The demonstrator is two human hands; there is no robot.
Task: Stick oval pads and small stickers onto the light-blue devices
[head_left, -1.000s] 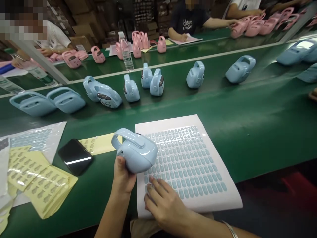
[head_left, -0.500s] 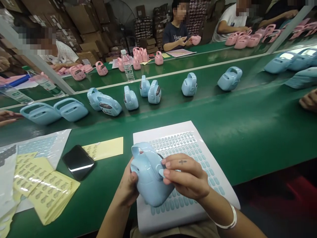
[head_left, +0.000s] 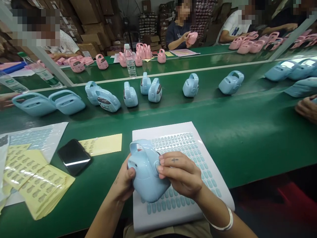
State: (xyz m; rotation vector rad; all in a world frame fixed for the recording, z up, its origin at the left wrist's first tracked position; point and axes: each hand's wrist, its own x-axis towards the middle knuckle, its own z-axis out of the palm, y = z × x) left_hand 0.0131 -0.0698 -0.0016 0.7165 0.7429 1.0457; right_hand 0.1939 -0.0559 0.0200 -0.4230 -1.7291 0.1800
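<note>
My left hand (head_left: 125,180) is wrapped around the left side of a light-blue plastic device with a carrying handle (head_left: 148,185), like a small speaker, tilted with its handle up. Against the round handle joint on its right side, my right hand (head_left: 182,173) pinches with thumb and fingers at a small light-blue oval sticker, mostly hidden by the fingertips. Beneath both hands lies a white sticker sheet (head_left: 210,195) with rows of blue oval stickers, its near edge by my lap. The device covers part of the sheet.
A black phone (head_left: 74,157) and yellow sticker sheets (head_left: 37,185) lie to the left. Beyond, several blue devices (head_left: 155,91) stand in a line on the green surface (head_left: 247,138). A water bottle (head_left: 130,62) stands farther back, near pink devices and co-workers. Another person's hand (head_left: 307,109) is at right.
My right fingertips have moved in against the device's handle joint, bringing the oval sticker to it. The view has shifted slightly. Across the table, a co-worker has raised a pink device.
</note>
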